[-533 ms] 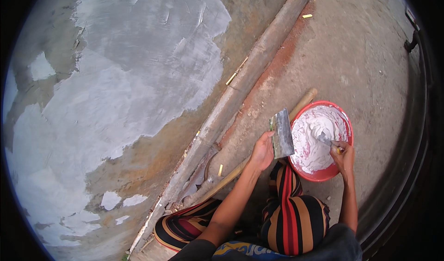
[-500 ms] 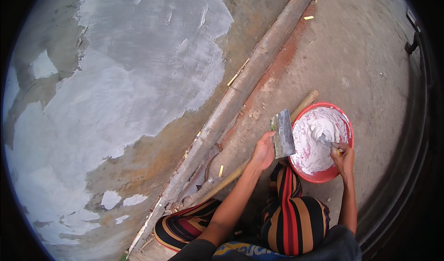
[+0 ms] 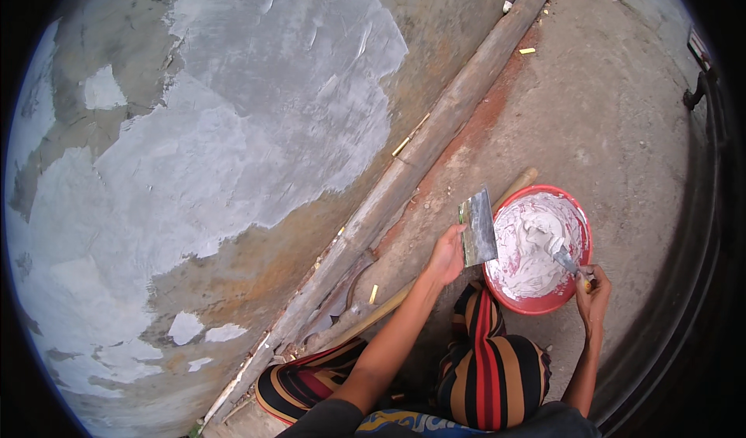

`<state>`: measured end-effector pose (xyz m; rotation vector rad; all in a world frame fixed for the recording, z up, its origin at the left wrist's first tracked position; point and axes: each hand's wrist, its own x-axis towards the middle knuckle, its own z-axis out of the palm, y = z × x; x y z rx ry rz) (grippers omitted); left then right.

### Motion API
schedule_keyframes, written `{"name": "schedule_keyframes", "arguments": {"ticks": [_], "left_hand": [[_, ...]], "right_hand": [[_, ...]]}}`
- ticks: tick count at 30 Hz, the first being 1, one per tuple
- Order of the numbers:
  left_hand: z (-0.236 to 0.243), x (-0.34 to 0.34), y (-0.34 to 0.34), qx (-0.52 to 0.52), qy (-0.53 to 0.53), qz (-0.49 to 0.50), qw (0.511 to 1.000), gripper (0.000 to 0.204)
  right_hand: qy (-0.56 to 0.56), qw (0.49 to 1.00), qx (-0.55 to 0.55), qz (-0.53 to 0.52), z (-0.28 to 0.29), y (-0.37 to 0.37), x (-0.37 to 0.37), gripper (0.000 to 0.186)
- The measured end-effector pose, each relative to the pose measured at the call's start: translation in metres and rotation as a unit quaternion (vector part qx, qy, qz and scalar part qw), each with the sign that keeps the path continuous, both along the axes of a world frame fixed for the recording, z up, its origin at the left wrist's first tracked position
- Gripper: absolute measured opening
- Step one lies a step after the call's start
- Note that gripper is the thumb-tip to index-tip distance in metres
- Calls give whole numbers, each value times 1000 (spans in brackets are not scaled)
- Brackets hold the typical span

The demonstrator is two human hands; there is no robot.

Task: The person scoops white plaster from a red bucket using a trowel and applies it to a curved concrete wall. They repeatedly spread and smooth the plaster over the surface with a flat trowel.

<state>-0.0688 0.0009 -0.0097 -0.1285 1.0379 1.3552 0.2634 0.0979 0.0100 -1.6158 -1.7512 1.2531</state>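
A flat rectangular metal plate (image 3: 479, 225) is held upright-tilted in my left hand (image 3: 446, 255), beside the rim of a red basin (image 3: 538, 306). White paste (image 3: 521, 245) coats the basin's inside in thick swirls. My right hand (image 3: 592, 290), at the basin's right side, grips a putty knife (image 3: 565, 260) by its yellow handle; the blade is over the paste, with some white on its tip. Both my knees, in striped trousers (image 3: 489, 376), are bent below the basin.
A grey wall (image 3: 233, 151) with patchy white coating fills the left. A long ledge (image 3: 423, 147) runs diagonally along its foot, with a wooden pole (image 3: 524, 179) beside it and small yellow scraps (image 3: 528, 50) nearby. A dark curved object (image 3: 698, 88) stands at the far right of the concrete ground.
My right hand and the putty knife have moved down and rightward, toward the basin's rim. The whole view has shifted slightly, and the plate sits a little lower in it.
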Motion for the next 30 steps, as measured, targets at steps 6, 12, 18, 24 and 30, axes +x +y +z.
{"name": "schedule_keyframes", "arguments": {"ticks": [6,12,18,24,30], "left_hand": [[6,20,-15,-18,17,40,999,42],[-13,17,-26,-24,-4,67,997,42],[26,22,-15,1,4,139,990,33],[77,40,0,270,-412,14,870,16],[76,40,-11,297,-366,26,881,16]], "right_hand": [[-147,975,116,120,19,-6,9,12],[-184,969,111,121,13,-10,9,11],[-213,937,266,80,57,-2,-23,29],[331,891,-190,247,22,11,-130,52],[493,648,-567,127,-9,-8,-202,38]]}}
